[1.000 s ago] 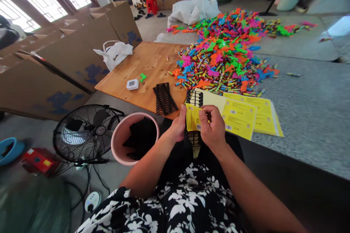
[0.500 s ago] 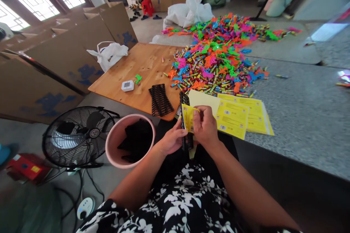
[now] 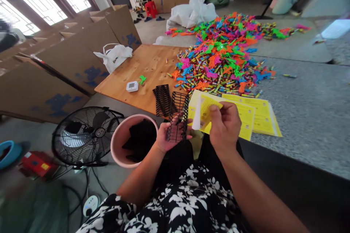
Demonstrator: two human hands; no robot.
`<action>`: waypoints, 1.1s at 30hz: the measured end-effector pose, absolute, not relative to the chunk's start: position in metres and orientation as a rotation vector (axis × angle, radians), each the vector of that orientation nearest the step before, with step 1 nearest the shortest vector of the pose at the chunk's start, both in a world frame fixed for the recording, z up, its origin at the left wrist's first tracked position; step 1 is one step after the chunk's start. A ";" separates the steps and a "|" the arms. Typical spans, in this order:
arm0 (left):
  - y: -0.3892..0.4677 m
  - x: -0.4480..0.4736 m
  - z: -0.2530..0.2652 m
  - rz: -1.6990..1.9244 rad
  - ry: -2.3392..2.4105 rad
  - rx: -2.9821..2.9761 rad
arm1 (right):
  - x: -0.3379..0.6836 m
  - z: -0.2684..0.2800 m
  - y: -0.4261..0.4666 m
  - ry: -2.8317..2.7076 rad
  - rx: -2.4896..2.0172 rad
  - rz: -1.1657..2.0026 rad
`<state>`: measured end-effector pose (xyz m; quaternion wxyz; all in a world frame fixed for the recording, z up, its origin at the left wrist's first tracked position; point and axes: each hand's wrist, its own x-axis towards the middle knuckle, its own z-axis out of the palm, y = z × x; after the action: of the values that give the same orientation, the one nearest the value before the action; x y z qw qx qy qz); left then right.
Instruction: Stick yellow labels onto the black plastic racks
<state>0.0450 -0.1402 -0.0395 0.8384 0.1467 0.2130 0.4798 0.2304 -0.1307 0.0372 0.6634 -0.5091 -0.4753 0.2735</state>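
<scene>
My left hand (image 3: 166, 139) supports a black plastic grid rack (image 3: 178, 109) from beneath, tilted up in front of me. In my right hand (image 3: 225, 127), a yellow printed label (image 3: 207, 111) is pinched between thumb and fingers, its white back partly turned over. The label is apart from the rack, to its right. Behind my right hand lie yellow label sheets (image 3: 247, 116) at the edge of the grey surface. More black racks (image 3: 162, 98) lie stacked crosswise on the wooden table, just beyond my left hand.
A heap of colourful toy guns and small tubes (image 3: 218, 58) covers the far middle. On the wooden table (image 3: 149, 62) are a white timer-like device (image 3: 132, 86) and a green toy piece (image 3: 142, 79). A pink bucket (image 3: 116, 145) and black fan (image 3: 87, 134) stand left, near cardboard boxes (image 3: 79, 47).
My right hand has drawn the yellow label away from the rack, to the right. My left hand has turned the rack from edge-on to face me. The view has shifted slightly.
</scene>
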 end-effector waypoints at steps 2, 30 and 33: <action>-0.141 0.043 -0.037 0.977 0.418 0.278 | 0.232 0.030 -0.121 -0.967 -1.141 0.862; -0.142 0.062 -0.027 0.951 0.745 0.492 | 0.221 -0.014 -0.107 -0.759 -1.170 1.169; -0.143 0.064 -0.027 0.930 0.772 0.500 | 0.223 -0.012 -0.108 -0.800 -1.229 1.135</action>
<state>0.0640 -0.1430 -0.0273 0.7936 0.2324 0.3591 0.4327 0.2227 -0.1076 -0.0121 0.6000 -0.5302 -0.3451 0.4897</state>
